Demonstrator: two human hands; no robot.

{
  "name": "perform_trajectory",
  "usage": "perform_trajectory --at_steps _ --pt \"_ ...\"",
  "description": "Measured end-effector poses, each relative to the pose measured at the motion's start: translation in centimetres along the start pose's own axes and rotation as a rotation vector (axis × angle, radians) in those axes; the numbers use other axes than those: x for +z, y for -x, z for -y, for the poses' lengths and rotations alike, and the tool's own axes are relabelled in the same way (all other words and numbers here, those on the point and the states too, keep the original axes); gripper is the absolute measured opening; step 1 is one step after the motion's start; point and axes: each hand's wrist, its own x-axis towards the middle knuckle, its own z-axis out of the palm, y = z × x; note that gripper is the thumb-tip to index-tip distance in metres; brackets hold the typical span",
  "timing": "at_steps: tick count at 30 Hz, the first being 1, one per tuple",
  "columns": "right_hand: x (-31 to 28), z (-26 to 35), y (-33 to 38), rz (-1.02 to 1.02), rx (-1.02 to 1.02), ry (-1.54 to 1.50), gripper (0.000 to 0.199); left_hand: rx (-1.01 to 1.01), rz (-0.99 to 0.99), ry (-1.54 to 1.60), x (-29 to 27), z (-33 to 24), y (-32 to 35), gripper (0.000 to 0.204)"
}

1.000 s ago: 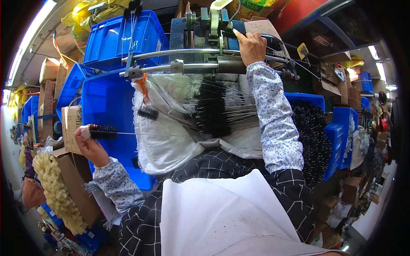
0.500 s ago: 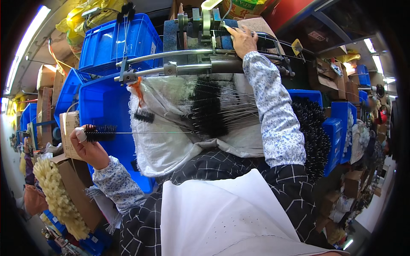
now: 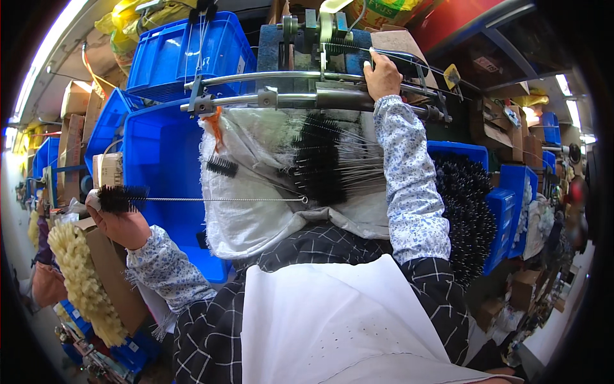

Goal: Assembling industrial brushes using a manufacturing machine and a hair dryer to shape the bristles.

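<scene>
My left hand [image 3: 121, 221] is closed around the bristled end of a black tube brush [image 3: 125, 198]. The brush's twisted wire stem [image 3: 224, 200] points right and ends in a small loop above my lap. At the machine [image 3: 300, 51], my right hand [image 3: 385, 75] is closed at the end of a second black brush [image 3: 345, 47], which lies across the machine top; the exact finger contact is small and partly hidden. On the white cloth [image 3: 249, 128] over my lap lies a pile of black brushes [image 3: 316, 157], their wire stems fanning right. One short brush [image 3: 222, 166] lies apart from them.
Steel rails [image 3: 256, 99] cross in front of the machine. A deep blue bin [image 3: 169, 147] stands at left, under my held brush, with another blue crate [image 3: 192, 57] behind it. Many black brushes [image 3: 467, 211] fill a bin at right. Cartons [image 3: 112, 169] stand at far left.
My left hand has moved slightly left and down with its brush, whose loop now hangs clear of the pile. My right hand has shifted right and a little down along the machine.
</scene>
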Motion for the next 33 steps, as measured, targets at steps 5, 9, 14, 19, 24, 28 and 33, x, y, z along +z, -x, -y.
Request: perform_trajectory --at_steps 5,9,14,19,24,28,33 --pt "0.6 1.0 0.1 -0.029 -0.019 0.013 0.034 -0.219 -0.009 0.421 -1.0 -0.2 -0.2 0.032" --pt "1.2 2.2 0.1 -0.034 -0.011 0.035 0.033 -0.283 -0.011 0.478 1.1 -0.2 0.7 0.029" --pt "1.9 6.6 0.4 0.003 -0.031 0.112 0.028 -0.377 0.034 0.720 4.7 -3.6 2.3 0.026" --pt "1.3 6.2 0.7 -0.023 -0.071 0.119 0.027 -0.391 0.083 0.767 5.9 -3.9 2.9 0.025" --pt "-0.3 1.6 0.0 0.040 -0.015 0.135 0.036 -0.400 0.086 0.751 5.9 -3.7 2.6 0.024" --pt "-0.7 -2.9 -1.2 0.083 -0.023 -0.016 0.034 -0.419 0.104 0.792 7.1 -3.6 2.9 0.020" --pt "-2.4 -4.3 -3.8 0.017 -0.026 0.276 0.029 -0.442 0.234 0.821 10.8 -5.4 4.3 0.012"
